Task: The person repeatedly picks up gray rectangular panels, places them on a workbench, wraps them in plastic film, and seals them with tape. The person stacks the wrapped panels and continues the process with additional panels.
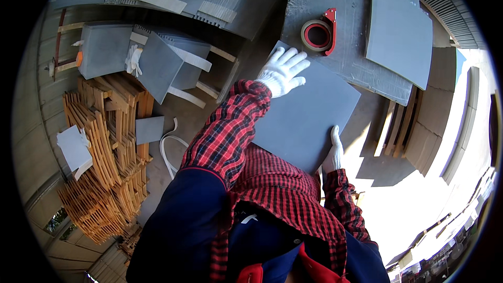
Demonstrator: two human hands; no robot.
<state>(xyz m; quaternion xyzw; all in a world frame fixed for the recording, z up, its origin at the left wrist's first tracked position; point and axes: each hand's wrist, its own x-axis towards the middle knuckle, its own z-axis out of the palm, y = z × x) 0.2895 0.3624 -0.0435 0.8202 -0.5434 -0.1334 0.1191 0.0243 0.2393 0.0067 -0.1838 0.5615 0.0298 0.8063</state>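
Note:
A flat grey sheet (306, 112) is in front of my body, its far edge by the grey-topped table. My left hand (283, 71), in a white glove, lies on the sheet's far left part with the fingers spread. At the near right edge, my right hand (334, 152), also gloved, grips the sheet with the thumb side showing; its other fingers are hidden. A red tape dispenser (318, 34) with a tape roll sits on the table, just beyond the sheet. Further right on the table lies a stack of grey sheets (399, 31).
Wooden pallets (105, 152) are piled at the left, with a pale sheet (73, 147) on them. Grey panels (107, 47) and a white glove (133, 62) are at the upper left. A white strap (165, 152) curls on the floor. Beneath the table (346, 68) are wooden slats (398, 126).

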